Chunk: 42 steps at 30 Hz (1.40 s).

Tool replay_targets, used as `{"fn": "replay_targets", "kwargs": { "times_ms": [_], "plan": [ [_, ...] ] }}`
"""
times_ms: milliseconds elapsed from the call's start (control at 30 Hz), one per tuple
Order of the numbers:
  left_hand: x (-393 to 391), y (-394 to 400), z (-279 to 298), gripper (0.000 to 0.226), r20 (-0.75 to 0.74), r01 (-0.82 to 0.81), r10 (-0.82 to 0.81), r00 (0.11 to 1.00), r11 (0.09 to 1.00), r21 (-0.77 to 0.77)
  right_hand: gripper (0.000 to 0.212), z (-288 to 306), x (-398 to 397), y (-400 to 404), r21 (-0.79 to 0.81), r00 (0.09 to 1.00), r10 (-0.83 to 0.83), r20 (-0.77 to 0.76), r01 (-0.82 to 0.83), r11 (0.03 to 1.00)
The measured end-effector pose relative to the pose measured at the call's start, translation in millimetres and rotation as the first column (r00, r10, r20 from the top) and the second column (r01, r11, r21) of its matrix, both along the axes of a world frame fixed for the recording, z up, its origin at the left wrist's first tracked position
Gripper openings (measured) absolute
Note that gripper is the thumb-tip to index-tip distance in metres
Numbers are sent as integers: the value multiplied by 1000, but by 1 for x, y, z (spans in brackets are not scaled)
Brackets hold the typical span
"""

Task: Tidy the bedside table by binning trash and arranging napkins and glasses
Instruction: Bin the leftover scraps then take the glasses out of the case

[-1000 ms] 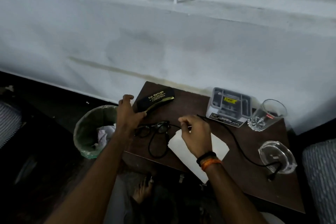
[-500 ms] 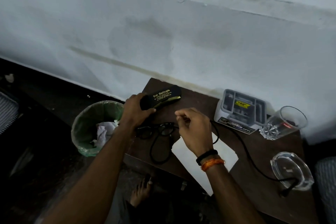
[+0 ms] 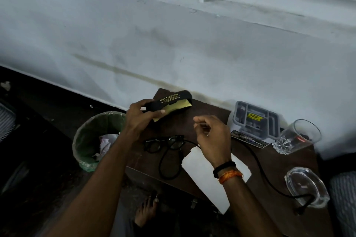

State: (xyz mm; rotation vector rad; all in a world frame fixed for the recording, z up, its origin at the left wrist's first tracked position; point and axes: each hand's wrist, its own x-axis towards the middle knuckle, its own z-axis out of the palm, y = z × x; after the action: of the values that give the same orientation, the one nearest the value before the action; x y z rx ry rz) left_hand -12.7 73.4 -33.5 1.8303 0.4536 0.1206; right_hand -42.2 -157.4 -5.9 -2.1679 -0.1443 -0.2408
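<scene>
Above the bedside table (image 3: 194, 119), your left hand (image 3: 139, 119) grips the black glasses case (image 3: 169, 101), while your right hand (image 3: 212, 136) hovers loosely curled, holding nothing, over the eyeglasses (image 3: 163, 143) and napkin (image 3: 208, 175).

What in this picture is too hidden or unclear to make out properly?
- Napkin, head view: the right hand and forearm cover its middle.
- Right hand: whether its curled fingers pinch anything is unclear.
- Bin: the left arm hides its right side.
- Spectacle case: the left hand hides its near end; small print unreadable.
- Cable: its far end passes behind the right hand.
</scene>
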Motion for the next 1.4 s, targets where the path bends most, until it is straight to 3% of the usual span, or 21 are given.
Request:
{"fn": "replay_targets", "kwargs": {
  "times_ms": [133,233,333,400,567,633,733,867,933,1133,1300,1400],
  "plan": [
    [-3,-10,26,56,73,164,-152,986,966,-201,40,9,5,-1,181,987,-129,-96,145,973],
    [-9,-26,46,51,131,278,-251,959,925,-258,61,14,12,-7,346,953,-201,-225,271,898],
    [-11,-39,56,44,160,362,-328,931,885,-292,47,16,17,-19,591,933,-80,-352,287,754],
    [-11,-44,61,41,171,414,-379,910,856,-310,30,14,16,-29,657,938,-12,-346,251,711],
    [-10,-57,74,20,145,352,-321,936,859,-372,33,8,6,-42,564,977,6,-214,118,817],
    [-10,-60,74,16,90,286,-274,957,863,-417,36,11,-1,-44,580,980,66,-185,55,813],
    [-11,-61,71,29,-18,212,-249,968,860,-464,45,17,-8,-46,658,960,128,-249,71,750],
    [-14,-61,65,53,-76,111,-170,983,865,-490,62,21,-8,-38,682,963,62,-263,140,718],
    [-12,-61,59,65,-72,47,-89,993,888,-457,59,20,-7,-33,681,964,17,-266,175,712],
    [-14,-59,44,66,11,-55,62,998,948,-315,34,17,-8,-29,592,962,26,-273,147,793],
    [-26,-56,46,32,256,183,-100,962,928,-324,45,21,-3,-28,639,952,26,-305,185,746],
    [-32,-47,48,39,244,373,-303,921,866,-332,46,22,-2,-29,641,960,32,-279,162,750]
  ]
}}
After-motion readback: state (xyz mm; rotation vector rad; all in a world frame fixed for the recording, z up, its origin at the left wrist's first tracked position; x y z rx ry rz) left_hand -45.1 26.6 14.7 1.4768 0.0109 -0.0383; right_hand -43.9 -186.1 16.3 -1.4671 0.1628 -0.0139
